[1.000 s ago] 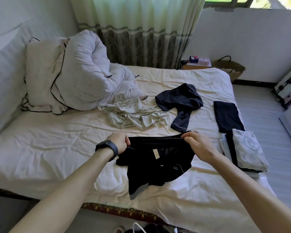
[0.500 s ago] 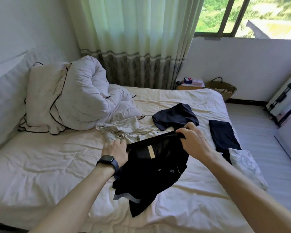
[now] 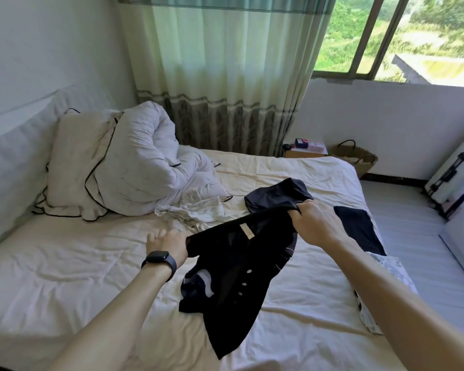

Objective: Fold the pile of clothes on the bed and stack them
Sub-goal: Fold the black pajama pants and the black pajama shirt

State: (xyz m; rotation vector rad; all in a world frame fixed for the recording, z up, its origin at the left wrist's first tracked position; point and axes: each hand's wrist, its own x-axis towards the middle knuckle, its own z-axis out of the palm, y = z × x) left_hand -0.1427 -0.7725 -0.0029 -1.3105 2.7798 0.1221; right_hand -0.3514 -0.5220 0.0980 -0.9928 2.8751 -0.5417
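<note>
Black shirt (image 3: 233, 277) is over the near-middle of the bed (image 3: 65, 277): top edge lifted, lower part draped on the sheet toward the near edge. Thin, limp fabric, pale label inside the collar, a row of small white buttons, grey-white trim at the left hem. R hand (image 3: 315, 223) is clenched round the bunched top-right edge. L hand (image 3: 168, 243) meets the top-left edge, but the contact is under the palm and the fingers look half extended, so can't tell whether it's holding. Black watch (image 3: 160, 259) on the L wrist.

Hidden or cut off:
- The R forearm covers most of the folded stack at the bed's right edge; only a flat dark piece (image 3: 359, 231) and a white patterned piece (image 3: 391, 277) show
- The navy garment (image 3: 276, 195) is partly behind the shirt and R hand, type unclear
- The pale crumpled garment (image 3: 196, 212) is a wrinkled heap, shape unreadable

At the bed's far-left corner, a puffy quilted duvet (image 3: 145, 167) leans on a black-piped pillow (image 3: 75, 162)
</note>
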